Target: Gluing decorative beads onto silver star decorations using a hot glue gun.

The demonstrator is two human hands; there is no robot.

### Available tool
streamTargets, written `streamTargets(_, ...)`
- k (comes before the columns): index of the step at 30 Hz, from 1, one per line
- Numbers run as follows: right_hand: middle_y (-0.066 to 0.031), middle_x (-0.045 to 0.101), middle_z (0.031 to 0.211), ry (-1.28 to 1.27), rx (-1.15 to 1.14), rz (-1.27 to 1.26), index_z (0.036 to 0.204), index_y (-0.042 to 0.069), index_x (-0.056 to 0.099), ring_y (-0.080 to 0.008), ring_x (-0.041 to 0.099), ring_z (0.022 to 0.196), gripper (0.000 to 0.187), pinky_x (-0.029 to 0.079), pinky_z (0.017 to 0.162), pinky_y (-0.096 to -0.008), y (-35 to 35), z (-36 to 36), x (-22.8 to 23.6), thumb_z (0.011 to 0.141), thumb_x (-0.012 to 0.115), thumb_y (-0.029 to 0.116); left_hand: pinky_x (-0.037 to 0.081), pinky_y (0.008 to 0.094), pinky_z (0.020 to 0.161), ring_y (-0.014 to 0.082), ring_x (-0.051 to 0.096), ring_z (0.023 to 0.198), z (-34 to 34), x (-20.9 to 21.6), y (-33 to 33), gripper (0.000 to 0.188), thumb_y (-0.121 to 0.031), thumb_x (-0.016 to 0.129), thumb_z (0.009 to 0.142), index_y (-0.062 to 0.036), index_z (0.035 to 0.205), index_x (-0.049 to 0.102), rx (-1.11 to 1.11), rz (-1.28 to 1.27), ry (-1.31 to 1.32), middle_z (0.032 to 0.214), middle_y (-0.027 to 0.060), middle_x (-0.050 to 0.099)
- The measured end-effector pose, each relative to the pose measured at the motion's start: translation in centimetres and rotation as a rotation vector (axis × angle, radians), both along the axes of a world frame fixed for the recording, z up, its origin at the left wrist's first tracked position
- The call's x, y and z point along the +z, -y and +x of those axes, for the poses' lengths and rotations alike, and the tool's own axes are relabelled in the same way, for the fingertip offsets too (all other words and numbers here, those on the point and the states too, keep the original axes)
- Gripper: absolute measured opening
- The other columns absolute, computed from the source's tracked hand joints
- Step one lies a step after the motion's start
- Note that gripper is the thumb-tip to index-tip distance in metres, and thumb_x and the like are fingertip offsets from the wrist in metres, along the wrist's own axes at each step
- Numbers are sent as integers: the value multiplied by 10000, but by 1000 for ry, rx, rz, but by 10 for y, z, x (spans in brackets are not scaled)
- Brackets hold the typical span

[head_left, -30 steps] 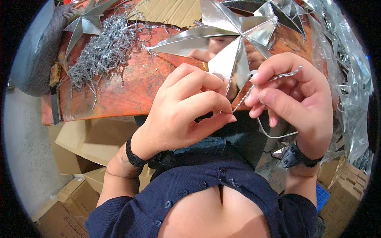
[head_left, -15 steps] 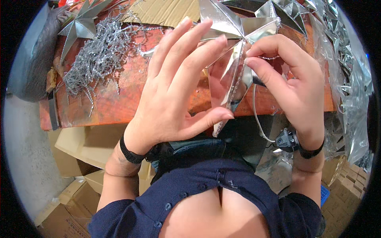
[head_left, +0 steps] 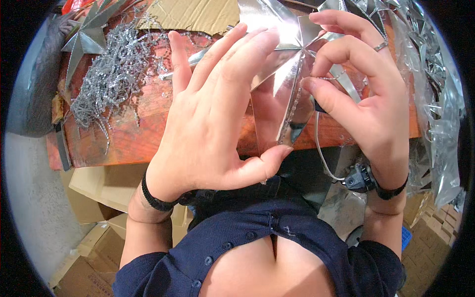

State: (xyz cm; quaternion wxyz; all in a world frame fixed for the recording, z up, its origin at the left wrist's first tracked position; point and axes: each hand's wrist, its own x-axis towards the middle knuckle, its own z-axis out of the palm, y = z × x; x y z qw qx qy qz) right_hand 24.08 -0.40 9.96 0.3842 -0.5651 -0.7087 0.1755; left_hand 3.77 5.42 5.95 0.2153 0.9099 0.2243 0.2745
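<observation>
A shiny silver star [head_left: 271,106] lies under my hands, one long point toward me at the table's front edge. A strand of small silver beads [head_left: 294,105] runs along the ridge of that point. My left hand [head_left: 210,114] is spread over the star's left side, fingers stretched out and thumb by the near point. My right hand [head_left: 363,81] pinches a thin silver bead strand [head_left: 336,77] between thumb and index finger, just right of the ridge. The star's left part is hidden beneath my left hand.
Tangled silver bead strands [head_left: 111,74] heap up on the red table [head_left: 148,143], left. Another silver star [head_left: 91,37] lies beyond them. Cardboard [head_left: 193,15] lies at the back. Clear plastic wrapping [head_left: 443,123] hangs at the right. A white cable [head_left: 319,143] loops near my right wrist.
My left hand has shifted slightly toward me, covering more of the star's near tip. The right pinch has dropped a little down the ridge, and its other fingers have lifted and spread.
</observation>
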Motion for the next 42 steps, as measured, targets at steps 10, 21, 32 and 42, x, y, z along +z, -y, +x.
streamTargets(10,-148,522,1236,67,16,0,814,21,576,-208,511,1133,132,389,971,-321,-4,2,0,718,648,-34,-130,469,1120,309,409,1330,2,-6,-3,981,-400,719,680,28,1402,212,-20,-63,77,1367,240,463)
streamTargets(21,-128,567,1159,73,27,-123,784,31,562,-210,550,1064,150,404,940,-308,-8,-5,24,701,670,-30,-129,471,1119,353,425,1311,1,-11,-3,889,-364,700,716,-9,1370,214,-79,-74,151,1376,288,428)
streamTargets(32,-98,617,991,398,-11,-221,815,16,612,-212,587,989,105,420,911,-311,-23,4,29,730,664,-18,-103,476,1132,369,422,1309,0,-14,-6,847,-354,684,741,0,1364,233,-121,-133,184,1381,303,412)
streamTargets(42,-98,626,956,188,60,-71,849,-16,625,-188,598,968,72,439,897,-292,-20,4,23,782,651,-14,-54,511,1130,357,445,1296,0,-3,-9,615,-375,677,664,-10,1116,476,-55,-50,40,1342,281,479)
